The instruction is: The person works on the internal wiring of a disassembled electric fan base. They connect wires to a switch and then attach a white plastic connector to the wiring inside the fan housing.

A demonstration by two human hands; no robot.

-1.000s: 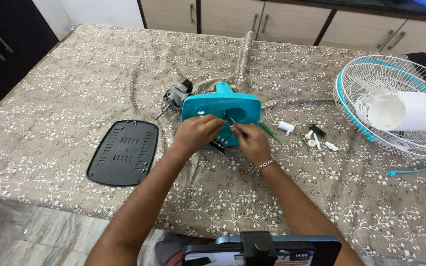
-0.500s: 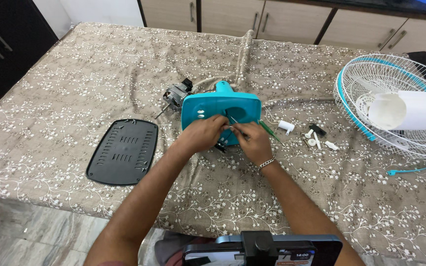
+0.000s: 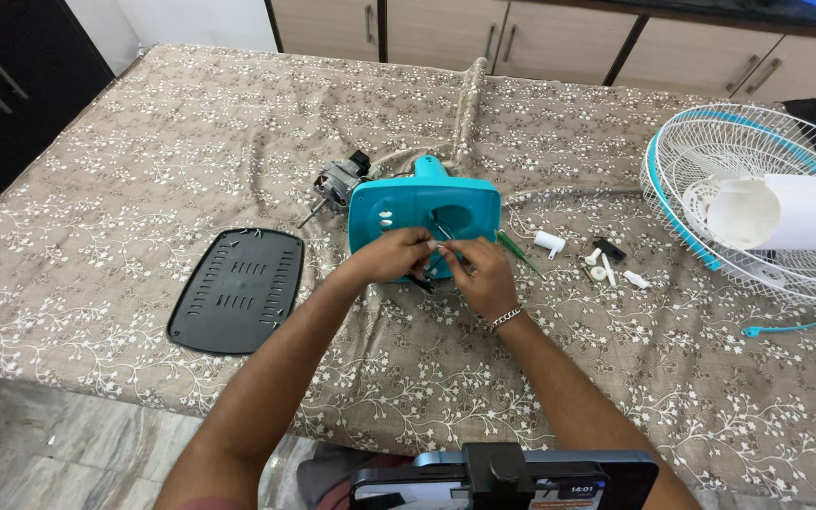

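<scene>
Two hands, my left hand [image 3: 397, 257] and right hand [image 3: 477, 275], pinch small wires at the teal fan housing [image 3: 399, 203], grips narrow.

A floral-clothed table [image 3: 144, 170] carries a teal housing [image 3: 399, 203], black vented cover [image 3: 238, 288], motor [image 3: 337, 181], and white fan grille [image 3: 757, 151].

Over the last second very little has shifted: the left hand [image 3: 394, 257] and right hand [image 3: 477, 274] have drawn slightly closer, fingertips now meeting at the near edge of the opening in the teal fan housing [image 3: 424, 217], where before a small gap separated them
</scene>
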